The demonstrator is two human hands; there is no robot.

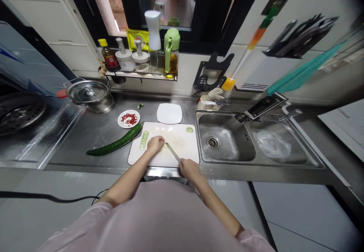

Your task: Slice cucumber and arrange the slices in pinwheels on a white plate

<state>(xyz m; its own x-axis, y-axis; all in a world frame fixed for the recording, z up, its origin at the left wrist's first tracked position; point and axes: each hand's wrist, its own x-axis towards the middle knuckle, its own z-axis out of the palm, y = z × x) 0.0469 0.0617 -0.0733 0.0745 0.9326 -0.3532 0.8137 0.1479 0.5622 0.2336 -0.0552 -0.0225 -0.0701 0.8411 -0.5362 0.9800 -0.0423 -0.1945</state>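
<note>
My right hand [190, 169] is wrapped round the handle of a knife [174, 153], its blade pointing up and left over the white cutting board [186, 151]. At the blade's tip lies a pale green cucumber slice [165, 145]. Close beside it, my left hand [155, 144] has its fingertips pinched together; whatever is between them is too small to make out. A row of overlapping cucumber slices [143, 140] lies on the board's left side. More cucumber slices [189, 130] sit in its upper right corner. A long whole cucumber [115, 145] rests on the counter, one end at the board.
Behind the board are a plate of chopped red pieces [129, 119], a white square plate [169, 113] and a cucumber end [140, 106]. A lidded steel pot [92, 94] stands left. To the right is the sink [227, 155]. A shelf holds bottles, including an oil bottle [171, 53].
</note>
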